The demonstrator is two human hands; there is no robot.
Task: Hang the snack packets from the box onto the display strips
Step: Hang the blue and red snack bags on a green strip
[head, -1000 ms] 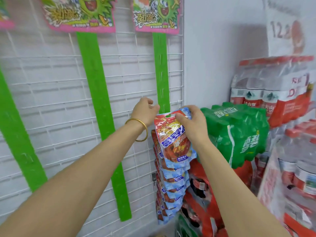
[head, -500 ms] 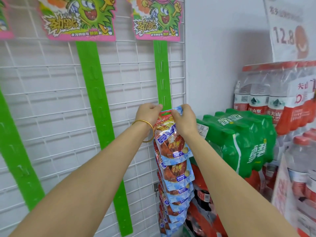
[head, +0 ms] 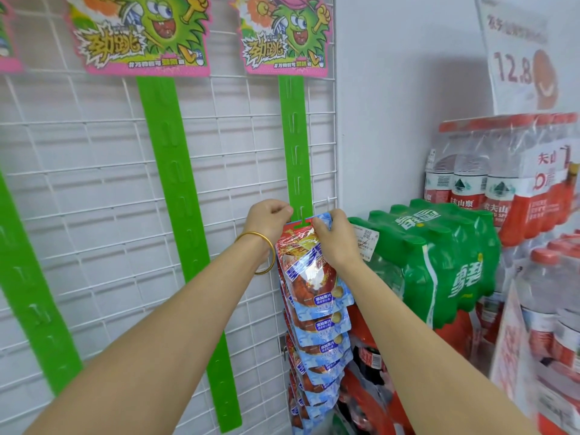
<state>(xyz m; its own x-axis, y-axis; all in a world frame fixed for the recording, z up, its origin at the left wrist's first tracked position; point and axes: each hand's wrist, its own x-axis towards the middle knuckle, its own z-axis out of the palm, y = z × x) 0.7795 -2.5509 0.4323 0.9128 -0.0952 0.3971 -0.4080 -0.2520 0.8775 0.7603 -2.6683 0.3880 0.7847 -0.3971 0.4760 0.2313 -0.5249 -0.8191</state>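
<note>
A blue and red snack packet point(head: 309, 271) hangs at the top of a column of several like packets point(head: 320, 346) on the right green display strip point(head: 295, 146). My right hand point(head: 334, 238) pinches the packet's top right corner. My left hand point(head: 266, 219), with a gold bangle on the wrist, has curled fingers against the strip's left edge beside the packet's top. The strip's tab shows through the packet's top hole. The middle green strip point(head: 175, 221) and the left green strip point(head: 22, 296) carry no packets. The box is out of view.
The strips hang on a white wire grid panel point(head: 94, 189) under cartoon header cards point(head: 141, 32). To the right stand a green shrink-wrapped pack of soda bottles point(head: 439, 262), red-labelled water bottle packs point(head: 502, 177) and a 12.8 price sign point(head: 521, 58).
Both hands have come closer together at the packet's top, which has gone up against the strip. The view has tilted up, showing more of the header cards.
</note>
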